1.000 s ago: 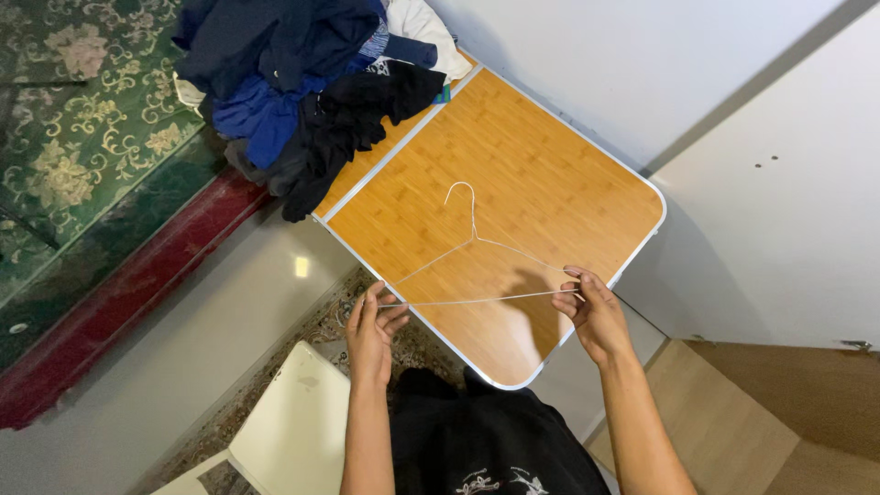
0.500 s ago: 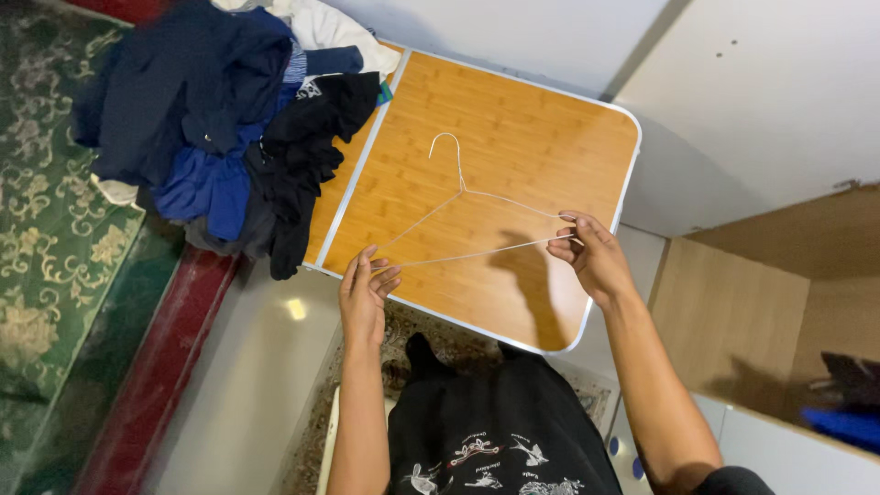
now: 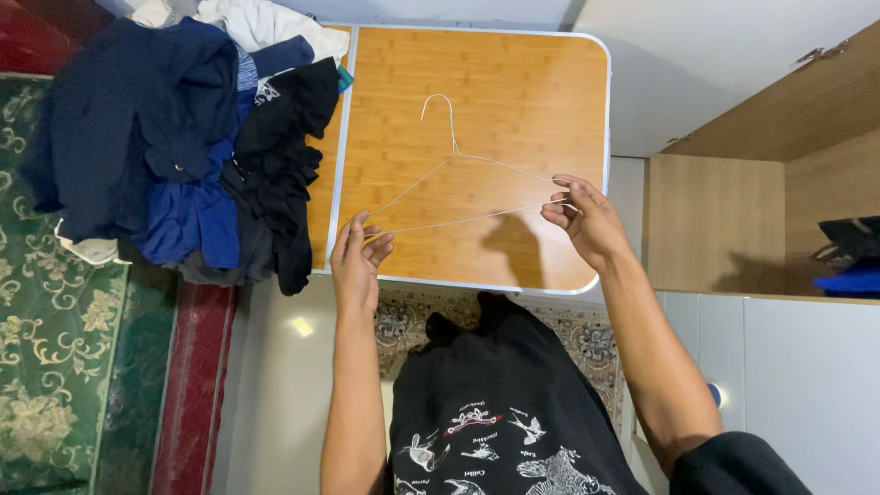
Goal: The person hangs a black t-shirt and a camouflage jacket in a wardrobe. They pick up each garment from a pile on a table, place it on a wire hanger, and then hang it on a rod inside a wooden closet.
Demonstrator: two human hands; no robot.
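Head view: wire hanger (image 3: 456, 188) spans (corner-pinched) both hands.

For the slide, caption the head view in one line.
Left hand and right hand hold a wire hanger over a wooden table.

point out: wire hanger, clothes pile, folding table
wire hanger (image 3: 452, 137), head view, on the neck below the hook.
clothes pile (image 3: 174, 137), head view, on the dark blue garment.
folding table (image 3: 513, 101), head view, on bare wood top.

Both bare forearms reach forward, the left hand (image 3: 356, 261) and right hand (image 3: 584, 218) apart, fingers pinched.
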